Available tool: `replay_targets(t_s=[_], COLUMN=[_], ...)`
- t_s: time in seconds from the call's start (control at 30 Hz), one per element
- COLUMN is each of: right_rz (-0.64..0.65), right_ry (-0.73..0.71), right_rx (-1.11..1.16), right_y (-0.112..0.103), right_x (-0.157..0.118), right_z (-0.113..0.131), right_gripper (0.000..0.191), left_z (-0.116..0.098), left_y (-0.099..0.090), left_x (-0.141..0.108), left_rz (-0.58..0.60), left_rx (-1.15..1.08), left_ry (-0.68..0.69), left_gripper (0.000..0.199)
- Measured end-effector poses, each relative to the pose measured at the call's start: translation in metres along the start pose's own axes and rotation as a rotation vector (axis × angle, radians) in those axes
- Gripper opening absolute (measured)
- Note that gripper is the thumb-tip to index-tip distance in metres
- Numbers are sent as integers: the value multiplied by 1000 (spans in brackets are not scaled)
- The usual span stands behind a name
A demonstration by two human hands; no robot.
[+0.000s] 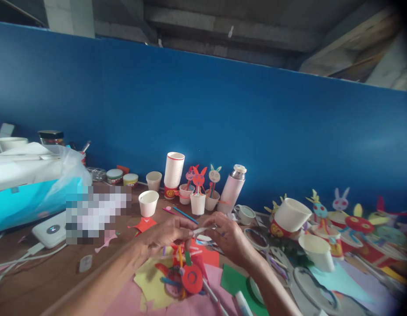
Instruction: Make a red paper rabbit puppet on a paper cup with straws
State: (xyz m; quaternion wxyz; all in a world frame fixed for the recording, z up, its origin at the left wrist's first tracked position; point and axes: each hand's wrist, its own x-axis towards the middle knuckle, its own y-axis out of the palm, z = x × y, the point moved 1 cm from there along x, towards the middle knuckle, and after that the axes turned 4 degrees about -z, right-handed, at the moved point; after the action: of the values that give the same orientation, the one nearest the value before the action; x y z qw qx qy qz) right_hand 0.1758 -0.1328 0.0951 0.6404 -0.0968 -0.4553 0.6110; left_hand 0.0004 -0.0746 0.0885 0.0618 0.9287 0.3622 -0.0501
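Near the middle of the table, my left hand [172, 231] and my right hand [223, 230] hold a thin white strip [201, 230] between them. The fingers of both hands are pinched on its ends. Below them lies a red paper disc with a ring drawn on it [192, 278], beside a green paper piece [188, 258] and blue and orange sticks. Yellow paper [149, 281], pink paper [131, 298] and green paper [234, 285] are spread under and around these pieces.
Behind the hands stand a white cup [148, 203], a stack of cups [174, 171], paper rabbit figures in cups [198, 204] and a pink flask [233, 188]. More decorated cups [322, 252] crowd the right. A white power bank [50, 229] and blue bag [35, 202] are left.
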Motion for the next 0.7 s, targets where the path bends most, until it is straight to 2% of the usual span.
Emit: replay_targets(t_s=[0.2, 0.43, 0.7], right_rz=[21, 11, -13], right_ry=[43, 60, 94], right_rx=[35, 36, 54], right_y=[-4, -6, -9], right_x=[0, 0, 0], right_z=[-1, -2, -6], right_gripper=[8, 8, 9], left_z=[8, 14, 16], left_y=[-4, -9, -11], left_x=[5, 7, 8], left_rz=[7, -61, -36], left_rx=[-51, -33, 3], left_ry=[-25, -26, 22], left_gripper=[29, 27, 27])
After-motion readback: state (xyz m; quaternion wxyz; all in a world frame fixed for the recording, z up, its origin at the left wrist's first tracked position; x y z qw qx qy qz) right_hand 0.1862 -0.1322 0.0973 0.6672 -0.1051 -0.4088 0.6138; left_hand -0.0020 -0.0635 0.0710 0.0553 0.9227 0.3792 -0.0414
